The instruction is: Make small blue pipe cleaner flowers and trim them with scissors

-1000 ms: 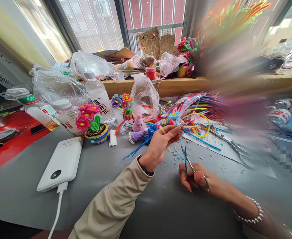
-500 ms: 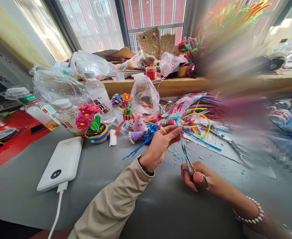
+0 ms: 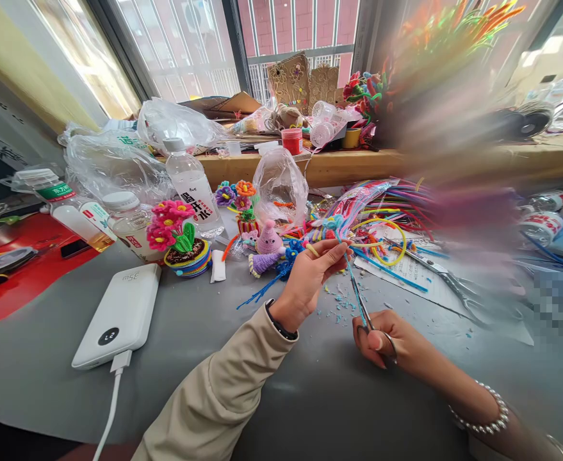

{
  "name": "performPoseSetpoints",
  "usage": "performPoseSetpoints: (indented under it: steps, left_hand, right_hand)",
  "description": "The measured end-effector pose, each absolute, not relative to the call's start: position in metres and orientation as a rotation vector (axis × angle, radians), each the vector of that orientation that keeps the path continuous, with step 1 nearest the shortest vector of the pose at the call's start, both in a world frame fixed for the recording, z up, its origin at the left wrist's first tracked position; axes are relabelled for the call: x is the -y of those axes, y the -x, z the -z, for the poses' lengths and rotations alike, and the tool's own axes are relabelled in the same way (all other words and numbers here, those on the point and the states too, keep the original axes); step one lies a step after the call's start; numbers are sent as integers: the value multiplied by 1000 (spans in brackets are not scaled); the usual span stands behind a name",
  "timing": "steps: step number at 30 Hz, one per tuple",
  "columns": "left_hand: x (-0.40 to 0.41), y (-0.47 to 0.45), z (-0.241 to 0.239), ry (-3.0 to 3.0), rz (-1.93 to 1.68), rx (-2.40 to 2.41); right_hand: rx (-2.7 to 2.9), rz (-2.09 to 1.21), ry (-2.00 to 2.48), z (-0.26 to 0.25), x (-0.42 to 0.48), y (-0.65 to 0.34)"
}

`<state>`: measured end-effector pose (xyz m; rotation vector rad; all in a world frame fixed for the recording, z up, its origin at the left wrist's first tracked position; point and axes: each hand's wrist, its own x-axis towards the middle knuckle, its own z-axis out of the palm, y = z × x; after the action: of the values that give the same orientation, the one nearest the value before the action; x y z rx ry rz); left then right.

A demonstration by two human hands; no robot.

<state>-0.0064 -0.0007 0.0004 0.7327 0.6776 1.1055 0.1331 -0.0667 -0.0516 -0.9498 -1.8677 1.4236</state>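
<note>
My left hand (image 3: 306, 283) pinches a light-blue pipe cleaner (image 3: 351, 270) between thumb and fingertips, with a fuzzy light-blue bunch (image 3: 333, 224) just above them. The stem hangs down toward my right. Around the handles of a small pair of scissors (image 3: 366, 315), my right hand (image 3: 387, 338) is closed. The blades point up along the hanging stem and look nearly together. Whether they touch it I cannot tell. Light-blue fluff clippings (image 3: 341, 304) lie scattered on the grey table beneath.
Left of my hand are crocheted figures (image 3: 269, 240) and a potted pink pipe-cleaner flower (image 3: 170, 224). A white power bank (image 3: 118, 317) with a cable lies nearer. Larger scissors (image 3: 447, 278) rest on paper at right, by a yellow ring (image 3: 403, 243). Bottles (image 3: 195, 192) stand behind.
The scissors have closed further, their handles drawing together. My right hand has shifted slightly right. My left hand stays almost in place, still pinching the pipe cleaner.
</note>
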Motion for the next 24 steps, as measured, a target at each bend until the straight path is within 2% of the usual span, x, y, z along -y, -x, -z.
performPoseSetpoints:
  steps: [9,24]
  left_hand:
    - [3,6,0,-789,-1054,-693]
    - [5,5,-1,-799,-1026,-741]
  right_hand:
    - [1918,-1455,902,40,68,-130]
    - [1890,-1421,916,54,63,-133]
